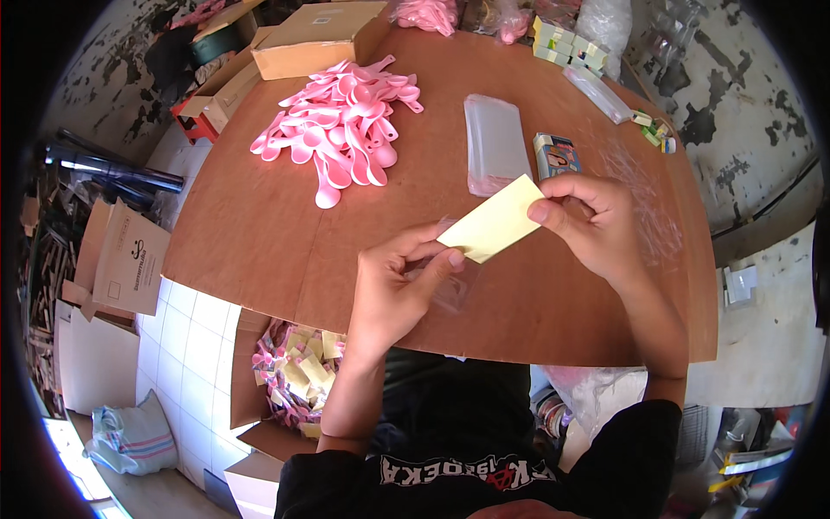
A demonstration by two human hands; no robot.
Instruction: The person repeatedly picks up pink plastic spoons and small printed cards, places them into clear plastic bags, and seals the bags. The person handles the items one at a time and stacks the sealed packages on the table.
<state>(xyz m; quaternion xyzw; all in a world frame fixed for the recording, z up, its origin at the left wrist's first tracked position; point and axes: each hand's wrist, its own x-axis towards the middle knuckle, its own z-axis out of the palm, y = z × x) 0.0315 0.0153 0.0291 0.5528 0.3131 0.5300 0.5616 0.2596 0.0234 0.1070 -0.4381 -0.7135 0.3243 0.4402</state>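
Observation:
Over the near part of the brown table, both my hands hold a blank pale yellow paper slip by opposite ends. My left hand pinches its lower left end between thumb and fingers. Clear plastic film, which looks like a small bag, hangs below that hand. The thumb and fingers of my right hand close on the slip's upper right end. Beyond the slip lies a stack of clear plastic bags, with a small blue box beside it. A heap of pink plastic spoons lies on the table's far left.
A closed cardboard box stands behind the spoons. Small yellow-green boxes are stacked at the far right. Below the table's near edge, an open carton contains bagged pink items and yellow slips. A white sack sits at lower left.

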